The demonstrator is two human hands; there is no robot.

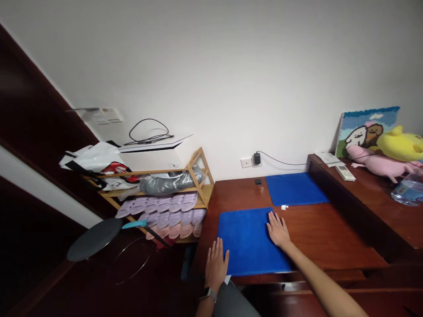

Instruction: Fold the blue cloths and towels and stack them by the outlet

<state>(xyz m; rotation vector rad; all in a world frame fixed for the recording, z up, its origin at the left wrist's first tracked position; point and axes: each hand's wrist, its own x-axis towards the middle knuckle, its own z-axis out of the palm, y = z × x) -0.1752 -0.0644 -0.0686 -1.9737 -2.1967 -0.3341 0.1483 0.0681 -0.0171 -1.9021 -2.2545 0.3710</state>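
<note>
A blue cloth [249,242] lies spread flat near the front edge of the brown wooden desk [317,237]. My left hand [216,262] is at the cloth's left edge, fingers stretched out and palm down. At the cloth's far right corner, my right hand [277,229] rests flat with its fingers extended. Neither hand grips anything. Farther back on the desk lies a second blue cloth [295,189], with a small white tag [284,207] at its front edge.
A wooden rack [206,193] with several lilac and pink slippers [165,203] stands left of the desk. Beside it is a round dark stool [94,240]. On the raised right surface are plush toys [380,163], a remote [345,173] and a plastic bottle [408,191].
</note>
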